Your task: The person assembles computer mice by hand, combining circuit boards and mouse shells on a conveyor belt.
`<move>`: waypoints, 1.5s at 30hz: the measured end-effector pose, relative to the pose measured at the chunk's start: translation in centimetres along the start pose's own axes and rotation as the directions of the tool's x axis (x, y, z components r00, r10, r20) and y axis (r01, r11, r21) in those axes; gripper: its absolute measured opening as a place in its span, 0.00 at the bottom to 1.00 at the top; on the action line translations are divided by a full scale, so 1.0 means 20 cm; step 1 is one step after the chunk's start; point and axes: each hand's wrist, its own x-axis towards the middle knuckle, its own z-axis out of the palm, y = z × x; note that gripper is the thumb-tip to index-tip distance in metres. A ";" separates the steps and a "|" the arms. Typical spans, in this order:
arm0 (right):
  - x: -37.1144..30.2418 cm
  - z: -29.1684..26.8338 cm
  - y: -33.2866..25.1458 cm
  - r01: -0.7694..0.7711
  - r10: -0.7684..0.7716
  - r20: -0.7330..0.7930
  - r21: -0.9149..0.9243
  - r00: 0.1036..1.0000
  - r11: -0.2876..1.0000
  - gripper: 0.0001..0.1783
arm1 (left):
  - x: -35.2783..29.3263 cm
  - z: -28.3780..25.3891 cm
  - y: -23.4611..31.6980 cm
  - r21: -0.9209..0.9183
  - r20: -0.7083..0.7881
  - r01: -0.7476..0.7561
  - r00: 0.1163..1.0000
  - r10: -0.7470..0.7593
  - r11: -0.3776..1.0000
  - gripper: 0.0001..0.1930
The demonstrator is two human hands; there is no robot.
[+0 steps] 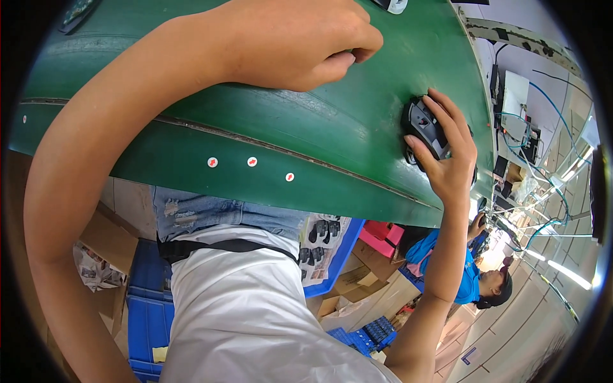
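Observation:
My right hand (454,150) grips a black computer mouse (424,120) over the green work table (306,121), thumb on its near left side and fingers along its right. Dark parts show just below the mouse and beside my wrist, too covered to name. My left arm reaches across the table, and my left hand (319,48) is closed with its fingers curled in and thumb against them. Whatever those fingers hold, if anything, is hidden.
Small round stickers (252,162) with red arrows mark the table's near strip. Beside my lap, a blue bin (338,262) holds black parts. Blue crates (150,319) and cardboard boxes (108,239) stand below. At right, a person in a blue shirt (469,277) works near hanging cables (555,115).

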 end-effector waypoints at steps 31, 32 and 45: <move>-0.05 0.14 -0.06 -0.147 0.149 -0.120 0.031 0.982 0.989 0.30 | 0.01 0.00 0.02 -0.014 0.028 0.008 1.000 -0.008 1.000 0.08; -0.05 0.15 -0.05 -0.138 0.139 -0.125 0.015 0.982 0.990 0.31 | 0.01 0.01 0.02 -0.011 0.024 0.012 1.000 -0.011 1.000 0.08; -0.08 0.22 -0.03 -0.093 0.077 -0.220 -0.064 0.972 0.994 0.26 | 0.02 0.03 0.03 0.050 0.002 -0.017 1.000 0.017 0.999 0.09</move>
